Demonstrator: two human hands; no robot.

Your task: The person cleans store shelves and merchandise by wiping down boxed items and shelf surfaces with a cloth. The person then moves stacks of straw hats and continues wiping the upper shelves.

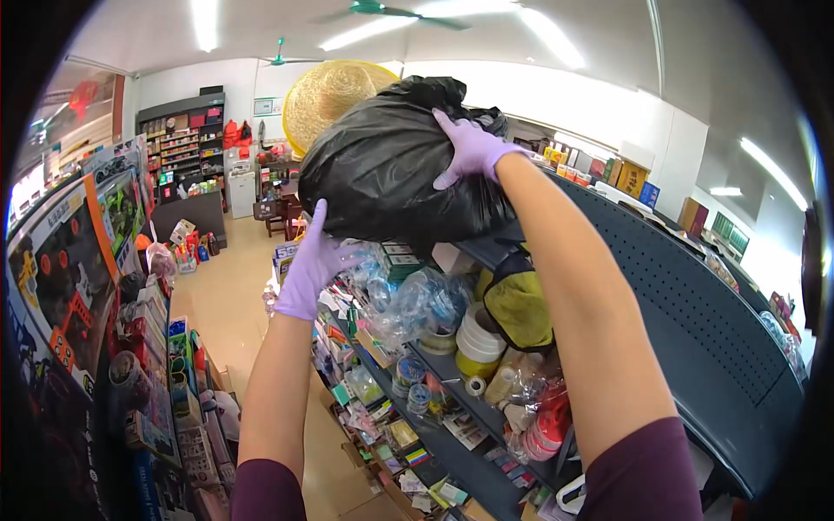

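A bulging black plastic bag is held up in front of me, above the shelf. My left hand, in a lilac glove, supports it from below at its near left corner, thumb up against the plastic. My right hand, gloved the same way, presses on the bag's upper right side with fingers spread over it. Behind the bag a straw hat with a yellow rim shows in part. Under the bag lie clear plastic wrappings and a yellow and black cap. What the bag contains is hidden.
A dark metal shelf unit with a perforated back runs along my right. Its lower levels hold tape rolls, white bowls and pink containers. Boxed toys line the left side. A tiled aisle leads to a counter.
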